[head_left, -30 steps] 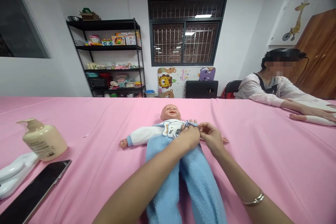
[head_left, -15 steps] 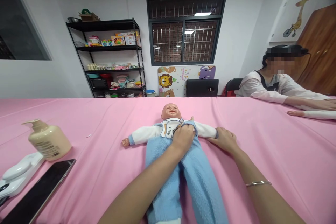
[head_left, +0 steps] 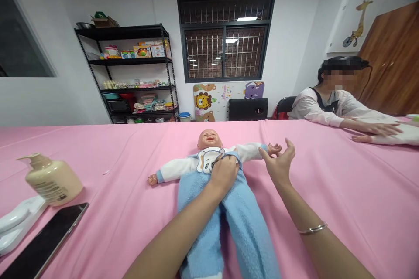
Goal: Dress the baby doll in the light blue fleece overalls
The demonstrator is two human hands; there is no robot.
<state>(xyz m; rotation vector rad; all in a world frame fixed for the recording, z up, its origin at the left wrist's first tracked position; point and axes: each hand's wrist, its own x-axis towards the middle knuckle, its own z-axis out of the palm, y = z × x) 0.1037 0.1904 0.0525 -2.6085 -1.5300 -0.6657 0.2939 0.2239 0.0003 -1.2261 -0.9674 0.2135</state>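
A baby doll lies on its back on the pink cloth, head away from me and arms spread. It wears a fluffy light-blue romper with white sleeves and a bear face on the chest. My left hand is closed at the chest, its fingers curled over the romper's blue edge beside the bear face. My right hand is raised by the doll's hand at the right, thumb and fingers apart. Its thumb tip overlaps the blue cuff; I cannot tell whether they touch.
At left stand a beige pump bottle, a white device and a black phone on the pink-covered table. Across on the right sits a person, arms resting on the table. Behind are a black shelf and a window.
My right hand has come off the doll's sleeve end and opened, and the doll's hand there now shows, raised slightly. My left hand stays at the chest. The view has shifted a little.
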